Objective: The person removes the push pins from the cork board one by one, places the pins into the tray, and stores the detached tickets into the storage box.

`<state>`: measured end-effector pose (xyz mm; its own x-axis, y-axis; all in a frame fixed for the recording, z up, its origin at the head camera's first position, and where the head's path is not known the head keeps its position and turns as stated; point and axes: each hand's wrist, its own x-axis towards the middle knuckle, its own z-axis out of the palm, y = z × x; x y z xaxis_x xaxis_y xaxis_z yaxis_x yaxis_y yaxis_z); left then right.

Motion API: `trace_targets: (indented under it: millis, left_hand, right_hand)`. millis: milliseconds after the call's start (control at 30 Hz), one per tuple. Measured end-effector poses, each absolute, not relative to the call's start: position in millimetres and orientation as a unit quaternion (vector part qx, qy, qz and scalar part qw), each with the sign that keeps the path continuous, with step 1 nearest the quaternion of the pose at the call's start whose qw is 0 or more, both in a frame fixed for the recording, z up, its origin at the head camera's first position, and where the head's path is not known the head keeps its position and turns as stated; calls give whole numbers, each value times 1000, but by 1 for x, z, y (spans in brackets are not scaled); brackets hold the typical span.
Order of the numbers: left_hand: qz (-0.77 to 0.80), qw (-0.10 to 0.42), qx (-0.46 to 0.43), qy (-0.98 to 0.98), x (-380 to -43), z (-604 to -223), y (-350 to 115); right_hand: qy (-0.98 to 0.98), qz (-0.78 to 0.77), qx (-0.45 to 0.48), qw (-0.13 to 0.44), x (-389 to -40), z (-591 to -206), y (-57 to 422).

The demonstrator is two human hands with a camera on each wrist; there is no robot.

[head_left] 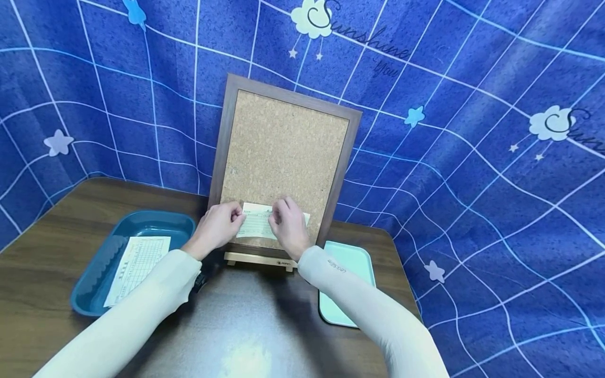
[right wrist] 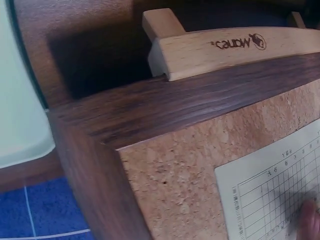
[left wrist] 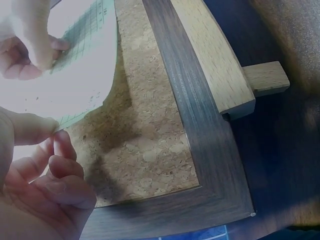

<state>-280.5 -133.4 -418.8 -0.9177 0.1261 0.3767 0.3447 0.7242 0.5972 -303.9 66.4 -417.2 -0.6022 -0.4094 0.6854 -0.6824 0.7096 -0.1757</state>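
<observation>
A printed paper form (head_left: pixel 257 223) with ruled lines lies against the lower part of a framed cork board (head_left: pixel 288 142). My left hand (head_left: pixel 219 224) pinches the form's left edge between thumb and fingers; in the left wrist view that corner of the paper (left wrist: pixel 92 95) lifts off the cork and casts a shadow. Over the form, right of its middle, is my right hand (head_left: pixel 289 226), fingers curled close to the sheet. Whether it holds something small is hidden. Only a blurred fingertip (right wrist: pixel 309 220) of it shows in the right wrist view, over the form (right wrist: pixel 272 192).
The board leans on a wooden stand (head_left: pixel 257 259). To its left, a dark blue tray (head_left: pixel 85 294) holds more printed sheets (head_left: pixel 137 268). A pale green tray (head_left: pixel 347 254) lies at the right, partly under my right sleeve. Behind hangs a blue patterned curtain (head_left: pixel 449 89).
</observation>
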Motion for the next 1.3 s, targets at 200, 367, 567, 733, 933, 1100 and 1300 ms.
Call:
trace_targets:
  millis: [200,367,567,733,933,1100,1300]
  left_hand:
    - [-343,151,-116,-920,-279,-417,-132]
    - [-339,140,-104,-924,-278,-416,-133]
    - [-337,150,-97,-924,-274,-413,-138]
    - [-340,159,-104,-921,-270,-413,-144]
    - [-343,161,-100,-920,-260,-408,-161]
    - [-334,171,-94,-922,-246,-407,-179]
    - [-338,167,-86,-922,-234,-404,-198]
  right_hand:
    - [-851,223,340,333,-300,-418,75]
    - [-845,234,351,329,-298,-418,81]
    - [-840,244,362,323,-297,-418,93]
    - [-842,238,363,321,-296,-420,103]
    - [-840,233,360,332,-295,-423,118]
    - [-844,225,353,334,-293,-429,134]
    - [-851,226,342,329,-291,-434,156]
